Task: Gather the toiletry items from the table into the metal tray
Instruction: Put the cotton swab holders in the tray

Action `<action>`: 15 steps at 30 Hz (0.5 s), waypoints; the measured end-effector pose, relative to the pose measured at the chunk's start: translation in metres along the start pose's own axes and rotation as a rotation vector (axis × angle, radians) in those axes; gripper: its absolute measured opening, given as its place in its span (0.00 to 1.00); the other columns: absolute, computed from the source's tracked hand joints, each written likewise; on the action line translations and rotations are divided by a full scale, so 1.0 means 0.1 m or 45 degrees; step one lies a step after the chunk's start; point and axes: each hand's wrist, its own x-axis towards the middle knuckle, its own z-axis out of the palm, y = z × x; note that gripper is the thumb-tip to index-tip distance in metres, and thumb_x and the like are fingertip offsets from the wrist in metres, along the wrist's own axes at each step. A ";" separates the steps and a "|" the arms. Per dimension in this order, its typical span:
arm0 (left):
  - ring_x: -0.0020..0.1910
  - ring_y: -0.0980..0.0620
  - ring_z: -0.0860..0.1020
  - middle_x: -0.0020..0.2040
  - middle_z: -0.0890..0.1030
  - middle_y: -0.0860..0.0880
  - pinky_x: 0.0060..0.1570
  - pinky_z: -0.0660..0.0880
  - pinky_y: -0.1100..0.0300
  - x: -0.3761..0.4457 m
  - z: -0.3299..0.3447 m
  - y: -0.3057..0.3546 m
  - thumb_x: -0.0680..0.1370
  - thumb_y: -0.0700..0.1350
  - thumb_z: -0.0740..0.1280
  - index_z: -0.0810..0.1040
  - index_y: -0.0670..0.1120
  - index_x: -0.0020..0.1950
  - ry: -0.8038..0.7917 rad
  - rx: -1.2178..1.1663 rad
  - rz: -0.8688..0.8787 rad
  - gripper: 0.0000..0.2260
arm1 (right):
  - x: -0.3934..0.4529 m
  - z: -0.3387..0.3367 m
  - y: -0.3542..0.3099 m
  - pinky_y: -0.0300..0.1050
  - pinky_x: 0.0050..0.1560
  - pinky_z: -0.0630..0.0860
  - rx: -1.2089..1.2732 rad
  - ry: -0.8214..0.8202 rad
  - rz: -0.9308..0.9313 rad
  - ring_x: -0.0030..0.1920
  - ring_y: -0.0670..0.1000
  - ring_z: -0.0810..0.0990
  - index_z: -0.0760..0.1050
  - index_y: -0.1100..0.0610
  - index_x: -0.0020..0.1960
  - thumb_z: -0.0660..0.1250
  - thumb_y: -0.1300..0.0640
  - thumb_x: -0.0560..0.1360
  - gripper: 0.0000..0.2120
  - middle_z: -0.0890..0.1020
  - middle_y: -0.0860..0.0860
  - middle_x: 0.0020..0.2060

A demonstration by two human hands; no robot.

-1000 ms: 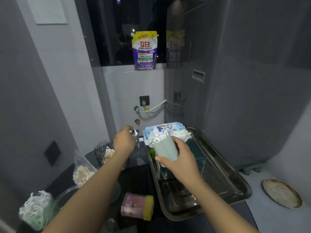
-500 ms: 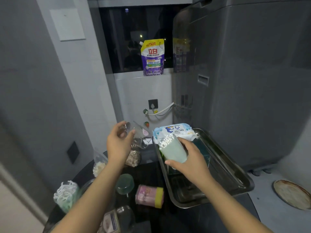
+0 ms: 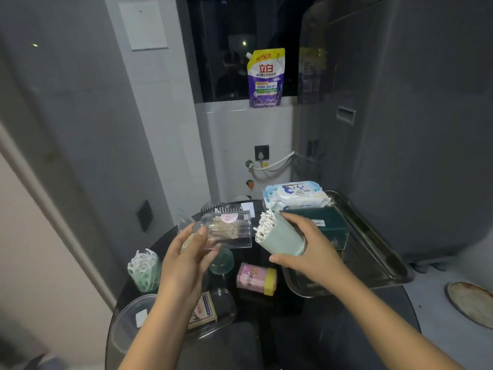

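Note:
My right hand (image 3: pixel 312 249) grips a pale green cup of cotton swabs (image 3: pixel 277 235), tilted to the left, just left of the metal tray (image 3: pixel 373 249). In the tray lie a pack of baby wipes (image 3: pixel 294 196) and a dark green box (image 3: pixel 328 225). My left hand (image 3: pixel 186 257) holds a clear plastic box of wooden sticks (image 3: pixel 229 229) above the black round table (image 3: pixel 266 329). On the table lie a pink and yellow pack (image 3: pixel 256 278), a green lid (image 3: pixel 222 260) and a clear cup of floss picks (image 3: pixel 144 268).
A clear jar with a printed label (image 3: pixel 210 308) and a clear lid (image 3: pixel 133 321) lie at the table's front left. A clear comb-like container (image 3: pixel 218 206) stands at the back. A tall grey appliance (image 3: pixel 400 129) rises right of the tray. A round plate (image 3: pixel 472 303) lies on the floor.
My left hand has taken hold of the clear box of sticks and lifted it above the table. The right hand has drawn the swab cup back toward me. The camera tilted up.

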 end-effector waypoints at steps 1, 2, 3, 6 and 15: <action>0.46 0.49 0.80 0.45 0.81 0.44 0.49 0.80 0.54 0.00 -0.01 0.00 0.75 0.41 0.68 0.71 0.41 0.66 -0.004 -0.004 -0.006 0.20 | 0.00 0.01 0.00 0.32 0.54 0.66 -0.014 -0.005 -0.006 0.60 0.42 0.70 0.65 0.43 0.67 0.79 0.52 0.60 0.39 0.70 0.42 0.62; 0.45 0.49 0.80 0.45 0.81 0.44 0.49 0.80 0.54 0.00 -0.01 0.00 0.75 0.41 0.68 0.71 0.41 0.66 -0.003 -0.004 -0.012 0.20 | 0.01 0.02 0.01 0.31 0.54 0.65 -0.029 -0.008 -0.009 0.60 0.42 0.69 0.65 0.43 0.67 0.79 0.52 0.60 0.40 0.69 0.42 0.62; 0.45 0.49 0.81 0.45 0.82 0.44 0.49 0.81 0.55 0.00 -0.01 -0.01 0.75 0.41 0.68 0.71 0.42 0.66 -0.005 -0.006 -0.015 0.20 | 0.01 0.02 0.01 0.31 0.55 0.65 -0.041 -0.014 -0.013 0.61 0.42 0.69 0.65 0.44 0.68 0.79 0.52 0.60 0.40 0.69 0.43 0.62; 0.47 0.48 0.80 0.46 0.81 0.44 0.47 0.81 0.56 0.00 -0.01 -0.03 0.74 0.41 0.68 0.72 0.42 0.66 -0.013 0.010 -0.015 0.20 | 0.02 0.06 0.03 0.29 0.56 0.65 -0.057 -0.036 -0.026 0.61 0.43 0.70 0.65 0.45 0.68 0.79 0.53 0.60 0.40 0.70 0.44 0.62; 0.44 0.53 0.82 0.48 0.82 0.45 0.50 0.81 0.58 -0.06 0.03 -0.03 0.74 0.39 0.69 0.74 0.46 0.64 -0.040 0.166 0.102 0.19 | -0.01 0.10 0.05 0.40 0.65 0.64 -0.198 -0.121 -0.093 0.64 0.46 0.67 0.65 0.46 0.69 0.79 0.54 0.61 0.40 0.67 0.43 0.60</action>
